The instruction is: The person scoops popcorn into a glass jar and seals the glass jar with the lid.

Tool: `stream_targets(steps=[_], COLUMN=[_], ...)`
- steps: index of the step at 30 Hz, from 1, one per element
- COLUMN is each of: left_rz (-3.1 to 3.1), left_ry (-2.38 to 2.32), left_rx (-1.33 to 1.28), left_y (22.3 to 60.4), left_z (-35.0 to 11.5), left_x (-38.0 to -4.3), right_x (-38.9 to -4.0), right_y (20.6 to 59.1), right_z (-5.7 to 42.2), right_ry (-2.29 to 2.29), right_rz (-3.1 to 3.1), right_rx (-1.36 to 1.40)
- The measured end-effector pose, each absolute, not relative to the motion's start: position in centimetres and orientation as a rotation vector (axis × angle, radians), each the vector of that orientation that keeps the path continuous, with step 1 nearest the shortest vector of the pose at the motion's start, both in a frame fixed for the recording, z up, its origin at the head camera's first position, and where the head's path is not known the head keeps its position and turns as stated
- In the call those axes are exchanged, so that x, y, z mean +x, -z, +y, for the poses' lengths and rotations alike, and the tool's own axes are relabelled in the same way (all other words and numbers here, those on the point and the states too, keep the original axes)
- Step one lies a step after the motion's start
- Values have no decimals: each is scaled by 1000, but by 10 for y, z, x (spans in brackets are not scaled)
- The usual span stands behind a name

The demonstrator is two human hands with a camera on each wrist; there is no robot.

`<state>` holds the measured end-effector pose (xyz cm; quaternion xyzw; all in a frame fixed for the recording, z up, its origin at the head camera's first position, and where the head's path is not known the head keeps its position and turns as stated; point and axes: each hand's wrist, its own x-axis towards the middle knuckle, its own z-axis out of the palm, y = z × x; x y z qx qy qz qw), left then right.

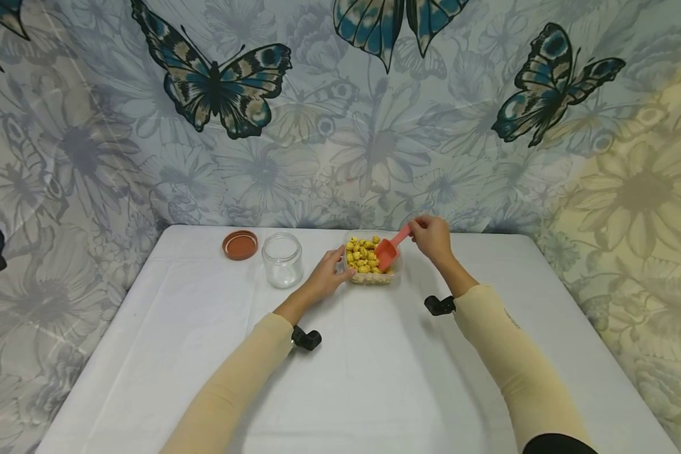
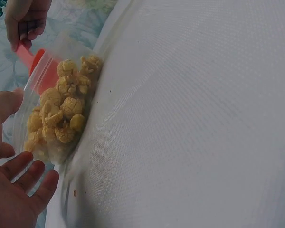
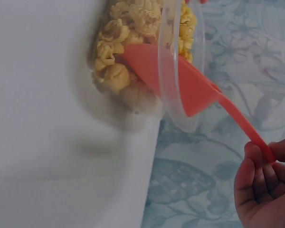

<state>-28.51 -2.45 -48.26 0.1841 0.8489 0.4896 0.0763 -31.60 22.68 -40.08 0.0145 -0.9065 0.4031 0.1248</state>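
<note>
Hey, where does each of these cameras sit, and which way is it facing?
Head: worn on the head, facing forward and down across the table; left hand, right hand and sleeves show.
Left wrist: worn on that wrist, facing the container; the left hand shows close up, the right hand beyond.
Right wrist: worn on that wrist, facing the container and scoop; the right hand shows, gripping the handle.
Shared: both wrist views show the popcorn and scoop.
</note>
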Motion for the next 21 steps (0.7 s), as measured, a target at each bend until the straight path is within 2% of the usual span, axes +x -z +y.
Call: stream_targets(steps=[12, 21], left_rz=[2569, 2589], left_ry=[-1434, -1418], left_rx=[563, 548], left_y=[482, 479], left_z=[-26, -25], left_x=[-284, -282], right_x=[-315, -310], right_y=[422, 438], right_z=[236, 234], right_ry=[-1650, -1797], right_rz=[-2489, -2369], right_rx=[-293, -475])
